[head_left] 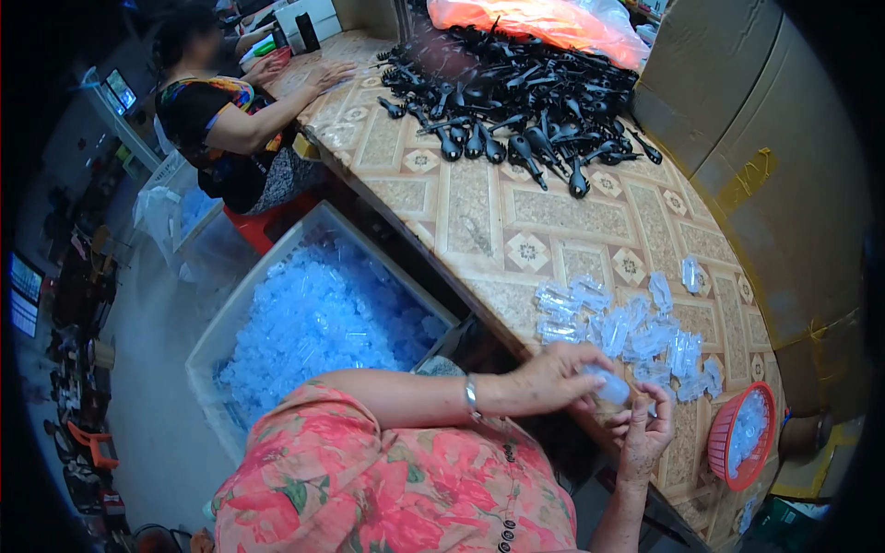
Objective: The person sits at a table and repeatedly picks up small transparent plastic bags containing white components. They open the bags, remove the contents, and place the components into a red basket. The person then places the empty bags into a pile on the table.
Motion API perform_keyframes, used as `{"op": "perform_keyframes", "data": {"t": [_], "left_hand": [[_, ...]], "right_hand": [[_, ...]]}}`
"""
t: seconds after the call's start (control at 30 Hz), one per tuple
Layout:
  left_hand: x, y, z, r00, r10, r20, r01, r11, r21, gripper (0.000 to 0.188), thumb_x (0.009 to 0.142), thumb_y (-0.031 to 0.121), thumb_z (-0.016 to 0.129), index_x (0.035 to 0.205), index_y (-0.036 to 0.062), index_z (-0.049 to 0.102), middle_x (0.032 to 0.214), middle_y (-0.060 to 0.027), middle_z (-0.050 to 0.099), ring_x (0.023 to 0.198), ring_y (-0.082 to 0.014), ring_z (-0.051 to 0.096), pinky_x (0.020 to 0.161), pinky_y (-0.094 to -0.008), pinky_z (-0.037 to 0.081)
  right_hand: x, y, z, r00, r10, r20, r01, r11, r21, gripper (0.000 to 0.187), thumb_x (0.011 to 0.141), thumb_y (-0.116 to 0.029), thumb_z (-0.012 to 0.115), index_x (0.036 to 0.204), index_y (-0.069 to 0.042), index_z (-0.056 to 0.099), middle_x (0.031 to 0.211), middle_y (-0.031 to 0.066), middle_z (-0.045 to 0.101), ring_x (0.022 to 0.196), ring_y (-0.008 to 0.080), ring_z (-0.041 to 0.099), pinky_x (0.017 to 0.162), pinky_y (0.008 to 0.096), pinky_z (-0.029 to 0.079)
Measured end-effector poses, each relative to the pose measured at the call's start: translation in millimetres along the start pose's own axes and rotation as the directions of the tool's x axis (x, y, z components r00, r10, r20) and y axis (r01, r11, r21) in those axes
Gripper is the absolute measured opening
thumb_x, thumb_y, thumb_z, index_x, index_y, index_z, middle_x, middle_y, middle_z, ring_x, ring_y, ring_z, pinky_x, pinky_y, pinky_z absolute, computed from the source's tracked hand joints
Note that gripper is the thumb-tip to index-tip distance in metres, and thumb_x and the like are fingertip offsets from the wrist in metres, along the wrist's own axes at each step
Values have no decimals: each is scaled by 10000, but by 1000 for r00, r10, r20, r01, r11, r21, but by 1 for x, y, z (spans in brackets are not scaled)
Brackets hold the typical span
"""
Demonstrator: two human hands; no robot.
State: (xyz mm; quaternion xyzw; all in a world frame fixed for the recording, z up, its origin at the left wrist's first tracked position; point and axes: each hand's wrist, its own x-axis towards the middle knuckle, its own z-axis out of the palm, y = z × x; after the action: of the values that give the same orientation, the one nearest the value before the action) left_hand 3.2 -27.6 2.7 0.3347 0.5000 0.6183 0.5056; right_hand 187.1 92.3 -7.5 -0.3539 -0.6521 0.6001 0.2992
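Head view shows the left hand (553, 376) closed around a small clear plastic packet (612, 389) at lower centre, and the right hand (645, 429) just below pinches its end. Right above, a heap of clear packets (636, 332) lies on the patterned counter (479, 221). I judge much is left: the black plastic spoons (516, 101) pile at top is large.

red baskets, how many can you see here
1: a red basket stands at the near right end of the table, right of the hands, holding clear plastic pieces. Others may be hidden outside the view.
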Motion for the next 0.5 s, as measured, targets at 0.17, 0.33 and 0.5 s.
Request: {"op": "perform_keyframes", "data": {"t": [0.17,0.33,0.5], "left_hand": [[-49,50,-83,859,333,-389,-209,922,326,248,964,57,599,1210,44,632,987,-85,691,728,-111,691,627,-262,612],[-127,106,-192,778,256,-574,417,474,776,174,929,56,599,1064,-8,688,798,-96,708,684,-175,721,588,-301,586],[-189,106,-238,696,-144,-703,714,235,659,213,845,123,676,981,-38,703,829,-197,696,607,-253,704,603,-353,561]], "right_hand": [[-7,5,-18,976,-177,-129,159,977,-142,230,993,-132,608,1198,-30,592,1156,40,626,666,40,593,569,180,475],[-10,14,-37,987,-66,-147,62,998,-30,177,1006,-89,568,1174,-48,605,1178,36,610,668,43,587,565,186,465],[-6,20,-34,972,-199,-127,186,977,-108,149,1007,-70,552,1136,-45,621,1159,39,612,655,44,576,568,183,471]]}}
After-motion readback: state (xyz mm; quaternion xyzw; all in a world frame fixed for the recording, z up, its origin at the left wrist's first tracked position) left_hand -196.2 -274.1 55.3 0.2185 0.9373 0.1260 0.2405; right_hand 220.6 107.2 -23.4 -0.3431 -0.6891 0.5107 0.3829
